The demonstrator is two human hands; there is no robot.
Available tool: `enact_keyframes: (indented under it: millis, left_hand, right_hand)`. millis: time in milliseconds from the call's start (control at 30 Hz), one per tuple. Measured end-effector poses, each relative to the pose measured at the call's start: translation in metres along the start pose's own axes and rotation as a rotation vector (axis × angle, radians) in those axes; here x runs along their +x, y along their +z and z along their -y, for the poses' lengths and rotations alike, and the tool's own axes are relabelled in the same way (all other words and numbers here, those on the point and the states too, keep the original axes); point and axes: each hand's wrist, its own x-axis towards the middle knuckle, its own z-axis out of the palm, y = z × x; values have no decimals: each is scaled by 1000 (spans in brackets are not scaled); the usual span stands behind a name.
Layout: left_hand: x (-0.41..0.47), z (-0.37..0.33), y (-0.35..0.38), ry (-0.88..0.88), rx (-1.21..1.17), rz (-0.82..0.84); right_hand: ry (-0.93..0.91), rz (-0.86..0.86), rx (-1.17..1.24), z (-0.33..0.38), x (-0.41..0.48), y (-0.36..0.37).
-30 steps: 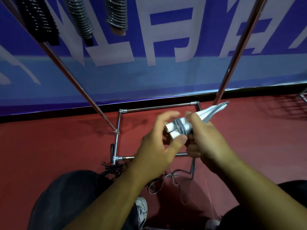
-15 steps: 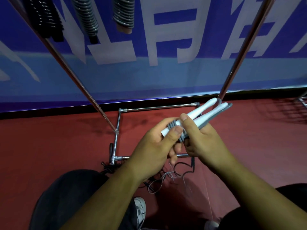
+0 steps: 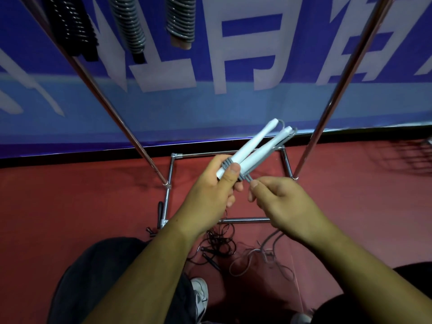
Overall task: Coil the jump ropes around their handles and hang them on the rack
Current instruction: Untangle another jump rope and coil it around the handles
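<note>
1. Your left hand's [image 3: 210, 195] grip is curled round the near ends of the two white plastic jump-rope handles [image 3: 254, 148], thumb on the first turns.
2. Your right hand [image 3: 280, 202] pinches the thin grey cord [image 3: 244, 177] just right of those turns.
3. The handles' long axis runs up and away rightward; further turns should probably climb that way.

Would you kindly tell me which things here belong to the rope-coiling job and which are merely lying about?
In the job: white handles, gripped by the left hand; grey rope, pinched by the right hand; rack pole; coiled ropes hanging above; tangled black ropes on the red floor.
Lying about: blue banner; white shoe.
</note>
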Motion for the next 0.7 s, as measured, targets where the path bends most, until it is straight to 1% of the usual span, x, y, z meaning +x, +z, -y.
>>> enact_keyframes:
  millis: [67, 100, 200, 233, 333, 400, 467, 500, 600, 633, 700]
  left_hand:
    - [0, 0, 2, 18, 44, -6]
    - [0, 2, 2, 46, 116, -14]
    - [-2, 6, 5, 214, 376, -40]
    - [-3, 7, 7, 285, 455, -53]
    - [-4, 11, 13, 471, 683, -109]
    - [-2, 13, 14, 550, 721, -135]
    - [-3, 12, 14, 520, 677, -122]
    - [-4, 12, 14, 468, 625, -88]
    - [-7, 11, 11, 219, 377, 42]
    - [-8, 8, 11, 166, 321, 62]
    - [-10, 3, 11, 123, 246, 79]
  right_hand:
    - [61, 40, 65, 2, 1, 2]
    - [100, 59, 116, 4, 1, 3]
    - [287, 69, 398, 15, -3, 3]
    - [319, 58, 455, 18, -5, 1]
    - [347, 15, 462, 21, -8, -4]
    - [359, -25, 439, 19, -7, -5]
    - [369, -57, 474, 17, -5, -3]
    - [372, -72, 515, 16, -4, -3]
    - [343, -96, 596, 17, -2, -7]
    - [325, -89, 594, 17, -1, -8]
    - [285, -57, 589, 18, -1, -8]
